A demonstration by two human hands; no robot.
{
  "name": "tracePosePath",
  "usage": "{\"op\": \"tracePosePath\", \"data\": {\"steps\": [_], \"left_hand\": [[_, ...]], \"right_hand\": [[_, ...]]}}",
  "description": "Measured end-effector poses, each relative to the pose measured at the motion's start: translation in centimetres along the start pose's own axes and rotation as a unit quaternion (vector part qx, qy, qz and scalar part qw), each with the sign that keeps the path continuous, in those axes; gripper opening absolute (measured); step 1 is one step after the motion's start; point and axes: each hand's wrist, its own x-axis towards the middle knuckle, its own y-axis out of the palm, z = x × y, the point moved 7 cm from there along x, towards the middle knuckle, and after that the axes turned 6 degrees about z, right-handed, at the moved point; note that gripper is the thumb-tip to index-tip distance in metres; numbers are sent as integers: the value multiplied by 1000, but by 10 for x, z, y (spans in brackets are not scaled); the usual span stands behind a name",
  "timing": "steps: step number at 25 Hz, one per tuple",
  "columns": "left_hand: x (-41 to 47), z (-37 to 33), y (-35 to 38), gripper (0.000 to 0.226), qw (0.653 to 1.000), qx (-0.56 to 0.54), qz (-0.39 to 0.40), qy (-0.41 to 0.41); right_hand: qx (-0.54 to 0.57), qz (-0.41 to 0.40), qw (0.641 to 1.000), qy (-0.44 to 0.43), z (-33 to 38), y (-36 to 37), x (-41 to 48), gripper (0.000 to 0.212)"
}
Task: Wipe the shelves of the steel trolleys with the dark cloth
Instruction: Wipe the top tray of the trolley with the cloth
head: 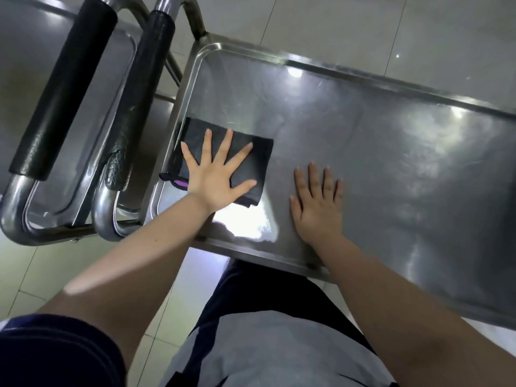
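Here the left hand lies flat on the folded dark cloth, its grip wide with fingers spread, pressing the cloth on the steel shelf near the shelf's left end, close to the rim. The right hand rests flat on the bare shelf just beside the cloth, fingers straight and holding nothing. Two black padded handles stand left of the shelf.

I'm seeing cloth lying on trolley shelf, near its left end. Left hand pressing flat on cloth. Right hand resting flat on bare shelf, just right of cloth, not touching it. Inner handle standing left of shelf, outer handle beside it, second shelf lying under and beyond them.
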Motion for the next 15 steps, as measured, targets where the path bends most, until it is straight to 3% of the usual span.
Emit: {"op": "tracePosePath", "data": {"steps": [5, 9, 15], "left_hand": [[-84, 32, 28, 80, 999, 16, -24, 35], [-86, 39, 30, 81, 1000, 13, -10, 19], [-85, 33, 33, 82, 1000, 4, 4, -1]], "right_hand": [[-8, 25, 1000, 15, -3, 2, 2, 62], [5, 33, 999, -2, -11, -6, 0, 60], [-6, 49, 993, 103, -93, -3, -34, 61]]}}
